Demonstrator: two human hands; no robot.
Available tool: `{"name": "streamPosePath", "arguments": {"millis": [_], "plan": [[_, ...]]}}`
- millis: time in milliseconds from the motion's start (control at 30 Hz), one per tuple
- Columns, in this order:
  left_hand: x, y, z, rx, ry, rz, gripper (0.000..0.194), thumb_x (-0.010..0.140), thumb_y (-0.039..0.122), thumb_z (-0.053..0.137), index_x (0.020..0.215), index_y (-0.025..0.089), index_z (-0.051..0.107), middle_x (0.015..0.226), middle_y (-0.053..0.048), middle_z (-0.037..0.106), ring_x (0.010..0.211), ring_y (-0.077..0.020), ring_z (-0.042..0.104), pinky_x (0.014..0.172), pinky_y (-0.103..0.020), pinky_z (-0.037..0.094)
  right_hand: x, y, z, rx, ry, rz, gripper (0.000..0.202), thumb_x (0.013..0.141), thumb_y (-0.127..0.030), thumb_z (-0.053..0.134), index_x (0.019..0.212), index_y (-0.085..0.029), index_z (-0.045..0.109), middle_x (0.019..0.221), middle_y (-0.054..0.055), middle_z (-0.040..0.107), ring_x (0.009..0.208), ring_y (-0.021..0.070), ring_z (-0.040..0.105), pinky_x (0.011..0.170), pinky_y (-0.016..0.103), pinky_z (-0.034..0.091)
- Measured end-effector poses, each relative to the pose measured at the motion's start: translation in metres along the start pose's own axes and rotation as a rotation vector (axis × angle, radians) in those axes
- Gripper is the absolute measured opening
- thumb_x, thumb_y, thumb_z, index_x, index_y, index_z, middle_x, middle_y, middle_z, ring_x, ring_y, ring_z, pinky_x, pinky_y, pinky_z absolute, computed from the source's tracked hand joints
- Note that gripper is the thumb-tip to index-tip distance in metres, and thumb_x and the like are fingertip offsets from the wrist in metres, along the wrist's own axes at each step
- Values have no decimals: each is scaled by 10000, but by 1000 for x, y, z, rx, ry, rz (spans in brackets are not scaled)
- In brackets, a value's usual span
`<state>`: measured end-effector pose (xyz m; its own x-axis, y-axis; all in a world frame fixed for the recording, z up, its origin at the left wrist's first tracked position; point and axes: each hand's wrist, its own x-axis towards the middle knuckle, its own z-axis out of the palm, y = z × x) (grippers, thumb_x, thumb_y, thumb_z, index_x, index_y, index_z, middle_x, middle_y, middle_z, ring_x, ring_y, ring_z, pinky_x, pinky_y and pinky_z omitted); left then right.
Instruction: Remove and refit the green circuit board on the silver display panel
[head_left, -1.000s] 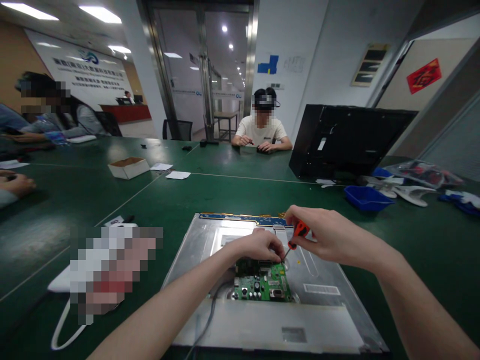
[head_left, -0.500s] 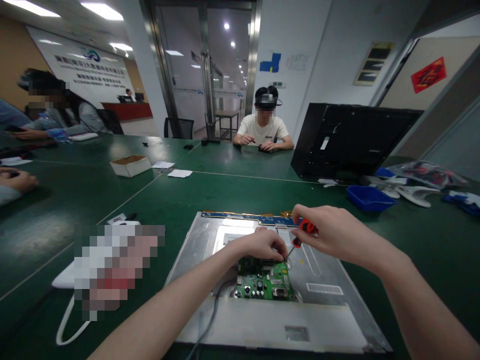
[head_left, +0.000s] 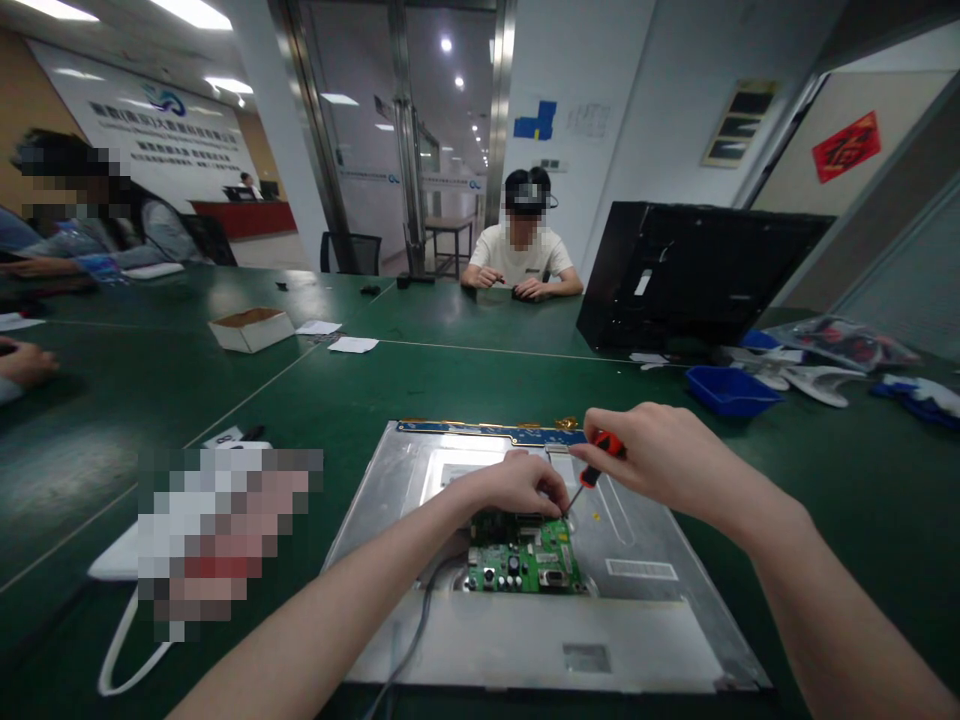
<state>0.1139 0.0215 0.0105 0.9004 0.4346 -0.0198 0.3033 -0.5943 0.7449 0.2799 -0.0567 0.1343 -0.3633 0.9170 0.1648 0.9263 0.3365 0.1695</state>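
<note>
While the left hand (head_left: 523, 484), curled with its hold unclear, partly hides the circuit board (head_left: 531, 572), the right hand (head_left: 660, 452) grips a screwdriver (head_left: 590, 476), a blue tray (head_left: 731, 400) lying at the board's two o'clock.

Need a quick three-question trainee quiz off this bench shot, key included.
1. Which hand holds the screwdriver?
2. True or false: the green circuit board sits on the silver metal panel.
3. Pick one: the tray near the black monitor is
a) red
b) blue
c) white

Key:
1. The right hand; the left hand is at the board's far edge.
2. True.
3. b
</note>
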Motion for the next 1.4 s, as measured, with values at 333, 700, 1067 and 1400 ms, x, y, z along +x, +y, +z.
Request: {"name": "streamPosePath", "arguments": {"millis": [333,700,1067,1400], "plan": [[0,2,-1,-7,-4,5,141,746,85,671,860,154,718,795,7,700,736,-133,621,673,-197,425,-3,0,-5,108,-49,-64,258,847,-497,524,880,-248,584,689,12,636,601,174,570,489,258,263],[-1,4,-2,46,10,1,133,750,121,670,855,175,732,787,9,704,735,-137,619,695,-215,416,-4,-3,-8,198,-38,-124,125,807,-299,563,914,-234,552,778,-7,665,674,160,595,530,256,287],[-1,2,-2,-12,2,35,130,749,99,675,850,165,723,784,9,685,723,-126,599,674,-198,414,-2,-3,-4,27,-22,-67,167,866,-407,515,870,-253,579,685,3,654,582,172,570,488,258,204],[0,0,-1,-1,7,50,111,737,83,682,819,152,709,750,15,675,692,-123,587,651,-204,399,-7,-5,-8,144,-22,-132,172,828,-383,577,937,-252,553,747,-13,665,642,167,588,508,249,258]]}}
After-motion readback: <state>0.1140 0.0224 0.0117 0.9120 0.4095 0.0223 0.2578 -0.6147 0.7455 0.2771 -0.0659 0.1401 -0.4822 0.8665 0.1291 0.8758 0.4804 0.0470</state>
